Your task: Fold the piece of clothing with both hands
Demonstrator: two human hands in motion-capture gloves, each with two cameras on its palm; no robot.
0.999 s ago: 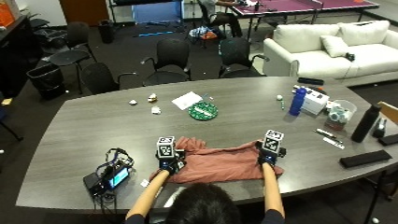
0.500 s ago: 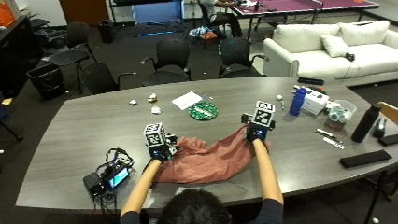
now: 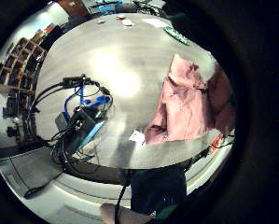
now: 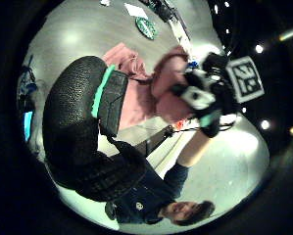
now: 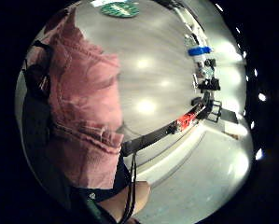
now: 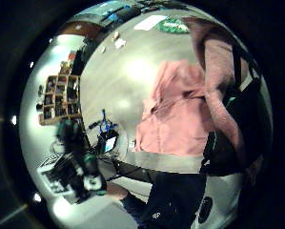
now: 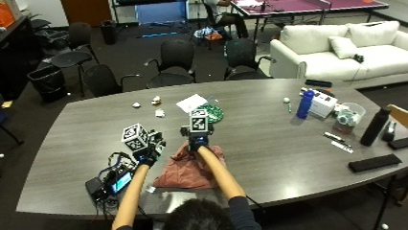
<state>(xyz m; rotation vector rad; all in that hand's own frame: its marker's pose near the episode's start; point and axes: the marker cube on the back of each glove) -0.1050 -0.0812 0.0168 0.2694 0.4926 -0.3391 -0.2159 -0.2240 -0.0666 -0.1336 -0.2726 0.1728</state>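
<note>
Grey meeting table [image 7: 287, 143], near edge. Right hand [image 7: 198, 142] pinching pink garment [image 7: 188, 172] at far edge, raised off table, cloth hanging toward person. Left hand [image 7: 150, 152] just beside garment's left corner; fingers hidden, grasp not discernible. Garment bunched between forearms, long axis running away from person. Judgement: right hand nearer to carry fold; device with cables [image 7: 111, 182] close left.

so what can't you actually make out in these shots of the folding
- Left hand: outside view, marker cube covers its fingers; whether it holds the pink garment is unclear.
- Right hand: fingertips hidden under the cloth; right thumb side palm view shows cloth draped against it.
- Garment type: bunched, no collar or sleeves readable.
- Small items near the green plate: too small to identify.
</note>
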